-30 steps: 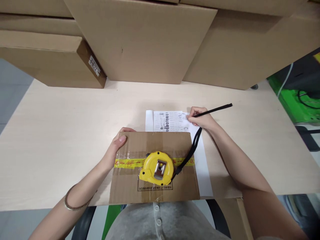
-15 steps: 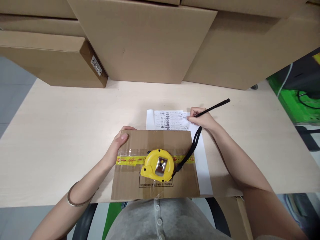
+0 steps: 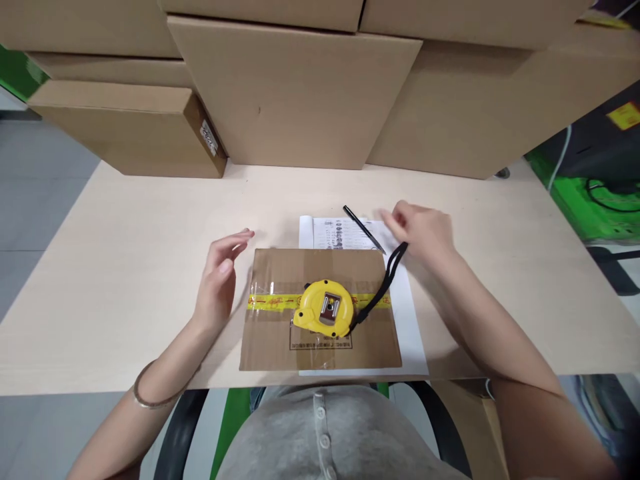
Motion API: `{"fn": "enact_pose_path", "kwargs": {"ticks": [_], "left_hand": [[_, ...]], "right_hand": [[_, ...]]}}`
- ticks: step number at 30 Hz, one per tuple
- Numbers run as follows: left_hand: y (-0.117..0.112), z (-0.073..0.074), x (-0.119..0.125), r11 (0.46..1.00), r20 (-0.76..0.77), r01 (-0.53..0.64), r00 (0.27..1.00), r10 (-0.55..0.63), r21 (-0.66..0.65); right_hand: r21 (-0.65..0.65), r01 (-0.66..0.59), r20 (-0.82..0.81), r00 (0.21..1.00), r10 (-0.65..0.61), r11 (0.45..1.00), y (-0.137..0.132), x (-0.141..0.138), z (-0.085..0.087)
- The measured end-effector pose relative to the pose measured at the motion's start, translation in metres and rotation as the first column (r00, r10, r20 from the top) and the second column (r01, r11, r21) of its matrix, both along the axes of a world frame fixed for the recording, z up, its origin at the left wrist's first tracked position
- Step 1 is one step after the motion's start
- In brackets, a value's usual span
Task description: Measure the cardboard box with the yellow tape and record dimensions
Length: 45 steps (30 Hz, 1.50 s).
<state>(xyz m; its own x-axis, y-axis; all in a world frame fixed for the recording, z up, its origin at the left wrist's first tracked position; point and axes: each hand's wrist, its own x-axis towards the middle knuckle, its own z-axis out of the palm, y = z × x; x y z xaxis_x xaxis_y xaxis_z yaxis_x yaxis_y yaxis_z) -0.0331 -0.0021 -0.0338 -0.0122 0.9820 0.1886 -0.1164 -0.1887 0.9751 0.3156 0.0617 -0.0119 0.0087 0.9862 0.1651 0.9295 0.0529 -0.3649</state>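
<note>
My left hand [image 3: 219,270] hovers just left of the flat cardboard piece [image 3: 280,333], fingers spread and open, touching nothing. A yellow tape measure [image 3: 324,308] lies on the cardboard over a yellow tape strip, and its black strap [image 3: 384,283] runs up toward my right hand. My right hand [image 3: 424,230] is blurred above the printed white paper [image 3: 410,320], fingers loose, holding nothing. A black pen [image 3: 363,228] lies slanted on the paper just left of that hand.
Large cardboard boxes [image 3: 295,93] are stacked along the back of the light wooden table [image 3: 125,267]. A smaller box with a label [image 3: 130,130] sits at the back left. Green equipment with cables [image 3: 595,200] stands off the right edge.
My left hand has lifted off the cardboard's top-left corner and opened. My right hand has let go of the pen, which now lies on the paper. The view has shifted slightly.
</note>
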Motion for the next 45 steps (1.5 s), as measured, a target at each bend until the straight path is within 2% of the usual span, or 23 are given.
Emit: {"fn": "enact_pose_path", "kwargs": {"ticks": [2, 3, 4, 6, 8, 10, 12, 15, 17, 20, 22, 24, 29, 32, 34, 37, 41, 45], "left_hand": [[-0.009, 0.003, -0.007, 0.994, -0.079, 0.096, 0.993, -0.093, 0.044], [-0.014, 0.002, -0.009, 0.989, -0.122, 0.143, 0.983, -0.138, 0.035], [-0.018, 0.001, -0.011, 0.983, -0.159, 0.182, 0.971, -0.178, 0.011], [-0.024, -0.004, -0.012, 0.973, -0.206, 0.227, 0.951, -0.231, -0.044], [-0.026, -0.010, -0.012, 0.966, -0.216, 0.247, 0.941, -0.259, -0.081], [-0.026, -0.014, -0.011, 0.960, -0.210, 0.261, 0.938, -0.277, -0.097], [-0.026, -0.015, -0.010, 0.958, -0.206, 0.273, 0.936, -0.287, -0.093], [-0.026, -0.014, -0.008, 0.957, -0.193, 0.275, 0.937, -0.289, -0.096], [-0.026, -0.014, -0.007, 0.958, -0.171, 0.262, 0.945, -0.279, -0.117], [-0.026, -0.015, -0.006, 0.958, -0.141, 0.250, 0.953, -0.270, -0.143], [-0.026, -0.017, -0.006, 0.958, -0.110, 0.253, 0.957, -0.269, -0.137], [-0.027, -0.019, -0.004, 0.956, -0.049, 0.254, 0.963, -0.263, -0.144], [-0.029, -0.017, 0.001, 0.929, 0.152, 0.275, 0.958, -0.243, -0.249], [-0.029, -0.015, -0.001, 0.932, 0.139, 0.288, 0.955, -0.262, -0.221], [-0.028, -0.014, -0.005, 0.940, 0.019, 0.292, 0.956, -0.293, -0.176], [-0.025, -0.013, -0.011, 0.941, -0.159, 0.310, 0.931, -0.329, -0.135], [-0.021, -0.016, -0.016, 0.934, -0.205, 0.342, 0.911, -0.357, -0.105], [-0.017, -0.025, -0.020, 0.927, -0.220, 0.362, 0.901, -0.374, -0.096]], "right_hand": [[0.177, -0.036, -0.092, 0.994, 0.053, 0.984, -0.019, -0.011, 0.028], [0.267, -0.108, -0.147, 0.978, 0.152, 0.957, -0.031, -0.019, 0.040], [0.303, -0.218, -0.157, 0.949, 0.274, 0.928, -0.042, -0.028, 0.049], [0.307, -0.451, -0.104, 0.860, 0.500, 0.838, -0.063, -0.049, 0.059], [0.244, -0.604, -0.046, 0.774, 0.632, 0.758, -0.079, -0.068, 0.058], [0.203, -0.644, -0.033, 0.749, 0.662, 0.738, -0.091, -0.080, 0.051], [0.186, -0.632, -0.087, 0.752, 0.653, 0.752, -0.099, -0.084, 0.044], [0.123, -0.605, -0.304, 0.732, 0.610, 0.787, -0.105, -0.082, 0.037], [0.158, -0.608, -0.437, 0.663, 0.607, 0.778, -0.103, -0.082, 0.035], [0.345, -0.631, -0.495, 0.507, 0.706, 0.695, -0.090, -0.089, 0.037], [0.374, -0.655, -0.481, 0.468, 0.741, 0.656, -0.079, -0.100, 0.042], [0.311, -0.716, -0.453, 0.467, 0.759, 0.625, -0.069, -0.113, 0.047], [0.127, -0.865, -0.360, 0.416, 0.835, 0.486, -0.058, -0.146, 0.050], [0.022, -0.881, -0.232, 0.455, 0.860, 0.472, -0.056, -0.154, 0.049], [-0.001, -0.881, -0.183, 0.466, 0.866, 0.474, -0.055, -0.151, 0.049], [0.046, -0.876, -0.210, 0.462, 0.862, 0.480, -0.055, -0.129, 0.046], [0.105, -0.825, -0.305, 0.505, 0.807, 0.556, -0.062, -0.070, 0.043], [0.017, -0.762, -0.390, 0.591, 0.706, 0.648, -0.082, -0.002, 0.045]]}}
